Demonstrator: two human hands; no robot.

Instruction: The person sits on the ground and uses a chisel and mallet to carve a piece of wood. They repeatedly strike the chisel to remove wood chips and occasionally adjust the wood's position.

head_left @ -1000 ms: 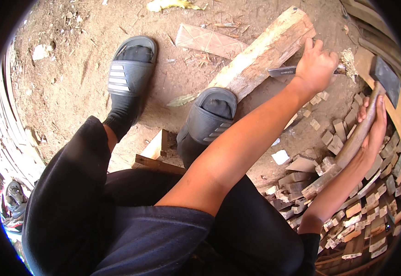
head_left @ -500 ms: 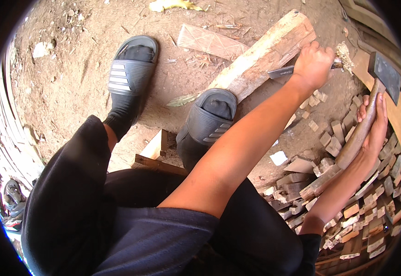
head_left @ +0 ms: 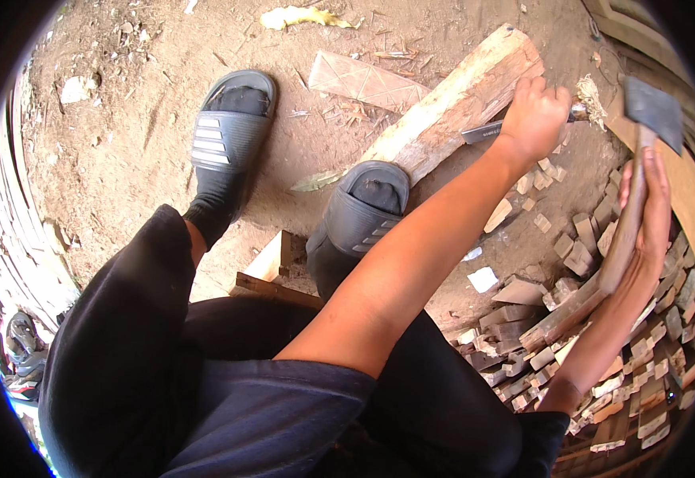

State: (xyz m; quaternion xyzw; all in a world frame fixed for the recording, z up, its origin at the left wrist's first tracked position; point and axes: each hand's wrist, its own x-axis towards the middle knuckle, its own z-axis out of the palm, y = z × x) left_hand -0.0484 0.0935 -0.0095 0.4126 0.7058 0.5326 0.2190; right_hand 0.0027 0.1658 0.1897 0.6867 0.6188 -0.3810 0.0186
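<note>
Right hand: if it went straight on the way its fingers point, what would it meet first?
Probably the dark metal head on the wooden handle held by the right hand, though depth is unclear.

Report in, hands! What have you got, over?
Left hand: shut on chisel. Right hand: gripping dark-headed tool. Log: on ground, chisel beside it. Right slipper at log's near end.

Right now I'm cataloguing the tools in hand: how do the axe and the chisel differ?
The axe has a broad head; the chisel has a narrow blade. The axe's handle is bare and curved, while the chisel's ends in a pale, frayed tuft. The right hand holds the axe, the left hand the chisel. Both have dark metal.
</note>
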